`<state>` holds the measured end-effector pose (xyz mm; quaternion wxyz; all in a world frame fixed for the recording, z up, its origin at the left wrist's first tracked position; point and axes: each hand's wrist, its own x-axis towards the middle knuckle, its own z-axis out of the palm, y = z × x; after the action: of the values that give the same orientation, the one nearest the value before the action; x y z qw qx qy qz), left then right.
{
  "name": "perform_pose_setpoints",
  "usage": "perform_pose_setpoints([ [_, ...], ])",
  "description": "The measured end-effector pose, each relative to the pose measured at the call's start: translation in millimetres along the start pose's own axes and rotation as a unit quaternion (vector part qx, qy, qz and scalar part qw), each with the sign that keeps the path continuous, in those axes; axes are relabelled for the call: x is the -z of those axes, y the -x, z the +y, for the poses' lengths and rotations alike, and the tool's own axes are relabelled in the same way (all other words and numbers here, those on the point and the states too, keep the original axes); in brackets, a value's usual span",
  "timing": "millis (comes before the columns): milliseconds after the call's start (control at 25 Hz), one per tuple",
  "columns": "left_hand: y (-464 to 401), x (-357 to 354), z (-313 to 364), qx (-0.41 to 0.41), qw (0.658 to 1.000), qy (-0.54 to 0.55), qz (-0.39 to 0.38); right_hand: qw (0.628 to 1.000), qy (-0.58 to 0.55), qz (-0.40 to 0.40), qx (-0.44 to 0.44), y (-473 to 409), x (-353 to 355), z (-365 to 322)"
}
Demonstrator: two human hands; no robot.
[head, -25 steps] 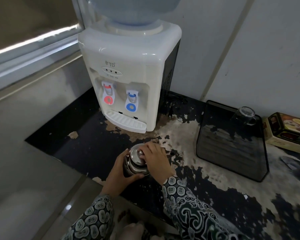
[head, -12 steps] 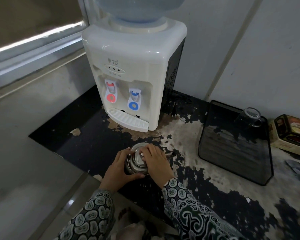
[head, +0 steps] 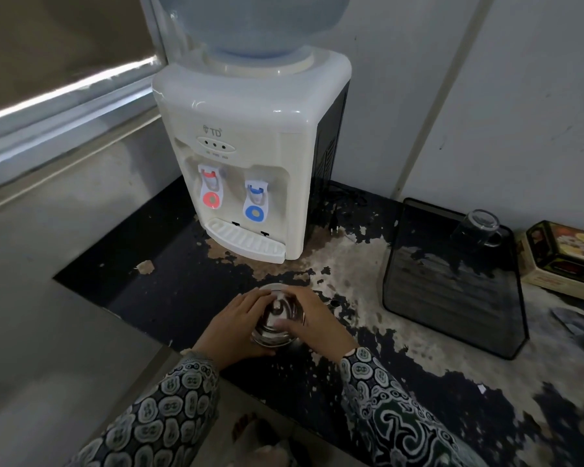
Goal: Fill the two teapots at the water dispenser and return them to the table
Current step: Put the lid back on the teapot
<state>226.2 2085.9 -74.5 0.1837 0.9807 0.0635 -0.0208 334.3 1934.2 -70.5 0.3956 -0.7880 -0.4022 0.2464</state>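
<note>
Teapot (head: 277, 318) sat on worktop (head: 189, 298), just in front of dispenser (head: 250, 156), not yet under a tap.
L hand (head: 231, 326) curled round body to steady it; R hand (head: 312, 323) gripped lid/rim, prob. working the lid for filling.

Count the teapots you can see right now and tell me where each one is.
1. The teapot stands on the counter in front of the water dispenser, held between the left hand and right hand. The second teapot is out of view.
</note>
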Motion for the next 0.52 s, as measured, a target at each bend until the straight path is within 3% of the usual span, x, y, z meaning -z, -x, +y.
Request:
perform_pose_setpoints([
  [240,0,11,-3,-0.013,0.999,0.029,-0.022,0.993,0.106,-0.041,0.004,8,7,13],
  [360,-7,24,-5,0.015,0.996,0.072,-0.052,0.997,0.061,-0.036,0.000,1,17,11],
  [520,-18,37,-8,0.085,0.980,0.179,-0.032,0.999,-0.008,-0.004,-0.039,-7,24,10],
])
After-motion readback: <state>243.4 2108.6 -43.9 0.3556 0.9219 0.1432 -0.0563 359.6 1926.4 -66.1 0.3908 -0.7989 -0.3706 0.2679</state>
